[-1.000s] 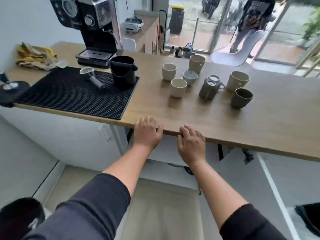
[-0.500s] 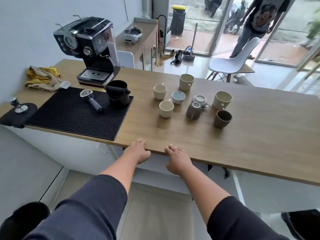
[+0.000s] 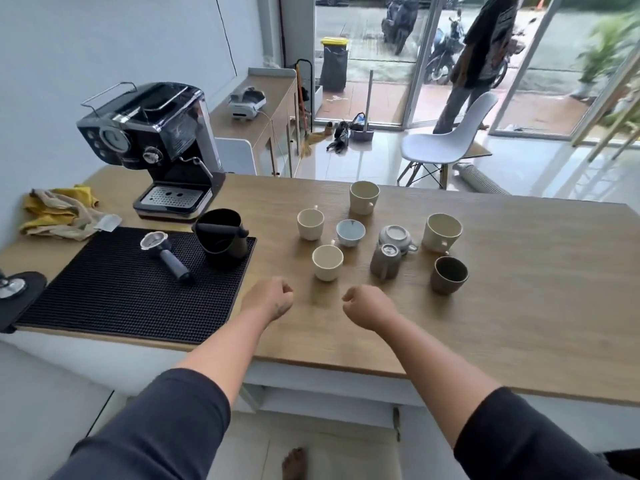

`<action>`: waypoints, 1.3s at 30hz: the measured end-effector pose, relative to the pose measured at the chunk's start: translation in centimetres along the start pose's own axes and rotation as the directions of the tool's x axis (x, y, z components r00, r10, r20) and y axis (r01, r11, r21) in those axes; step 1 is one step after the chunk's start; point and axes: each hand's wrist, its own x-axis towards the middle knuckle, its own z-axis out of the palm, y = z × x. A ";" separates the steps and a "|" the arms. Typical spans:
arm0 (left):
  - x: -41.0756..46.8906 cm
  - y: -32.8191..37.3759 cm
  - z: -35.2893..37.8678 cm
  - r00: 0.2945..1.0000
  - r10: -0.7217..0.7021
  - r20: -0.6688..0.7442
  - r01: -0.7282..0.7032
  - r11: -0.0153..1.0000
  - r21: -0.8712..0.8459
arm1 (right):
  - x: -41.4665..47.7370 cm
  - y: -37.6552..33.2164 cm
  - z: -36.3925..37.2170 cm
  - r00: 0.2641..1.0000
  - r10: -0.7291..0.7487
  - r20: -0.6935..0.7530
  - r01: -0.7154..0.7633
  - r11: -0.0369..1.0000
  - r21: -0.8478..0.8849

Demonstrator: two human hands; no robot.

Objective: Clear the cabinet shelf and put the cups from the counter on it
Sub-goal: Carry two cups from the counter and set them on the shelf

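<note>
Several cups stand grouped on the wooden counter (image 3: 519,306): a cream cup (image 3: 327,262) nearest me, another cream cup (image 3: 310,224), a pale blue cup (image 3: 350,232), a tall cream cup (image 3: 364,197), a large cream mug (image 3: 442,233), a dark olive cup (image 3: 449,275) and two grey cups turned upside down (image 3: 387,260). My left hand (image 3: 268,299) hovers over the counter just in front of the nearest cream cup, fingers curled, holding nothing. My right hand (image 3: 369,305) hovers beside it, also curled and holding nothing. The cabinet shelf below the counter is hidden.
An espresso machine (image 3: 156,147) stands at the back left. A black mat (image 3: 131,289) carries a portafilter (image 3: 164,252) and a black knock box (image 3: 221,235). Yellow cloths (image 3: 57,213) lie far left. A white chair (image 3: 446,147) and a person stand beyond the counter.
My view has risen and pulled back. Both hands left the counter's front edge, moved forward over the top toward the cups, and their fingers curled in.
</note>
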 end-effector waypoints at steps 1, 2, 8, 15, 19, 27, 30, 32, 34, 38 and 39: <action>1.0 0.9 -0.7 1.000 0.026 -0.014 -0.027 0.999 -0.047 | 0.7 -0.1 -0.8 0.999 0.020 -0.034 -0.018 0.999 0.039; 1.8 1.7 -1.3 0.999 0.051 -0.016 -0.052 0.996 -0.078 | 1.3 -0.1 -1.5 0.998 0.038 -0.057 -0.034 0.997 0.073; 5.8 2.6 -2.3 0.980 0.184 0.078 -0.178 0.981 -0.082 | 4.2 -0.4 -2.6 0.981 0.110 -0.160 -0.078 0.978 0.192; 8.4 5.8 -0.5 0.969 0.245 0.039 -0.248 0.963 0.108 | 6.5 0.1 -3.0 0.948 0.206 -0.244 -0.131 0.948 0.290; 9.5 8.2 1.1 0.957 0.281 0.078 -0.291 0.932 0.216 | 7.6 0.3 -4.7 0.931 0.217 -0.294 -0.127 0.947 0.295; 11.5 8.1 0.0 0.895 0.387 0.222 -0.440 0.847 0.299 | 9.7 2.2 -6.8 0.928 0.240 -0.284 -0.127 0.923 0.363; 11.4 6.7 -1.3 0.840 0.459 0.289 -0.539 0.760 0.363 | 11.1 1.4 -7.2 0.939 0.177 -0.294 -0.071 0.939 0.338; 11.6 5.8 -2.3 0.811 0.473 0.345 -0.583 0.709 0.397 | 12.5 0.5 -7.4 0.942 0.127 -0.310 -0.032 0.955 0.296; 11.7 5.0 -3.2 0.788 0.473 0.394 -0.612 0.675 0.412 | 14.0 -0.5 -7.4 0.952 0.069 -0.297 0.004 0.972 0.236; 11.6 3.2 -4.9 0.703 0.515 0.490 -0.707 0.578 0.408 | 17.2 -2.8 -7.3 0.944 -0.059 -0.325 0.114 0.982 0.151; 11.6 2.8 -5.2 0.686 0.515 0.514 -0.725 0.546 0.421 | 18.0 -3.5 -7.3 0.938 -0.097 -0.333 0.146 0.981 0.126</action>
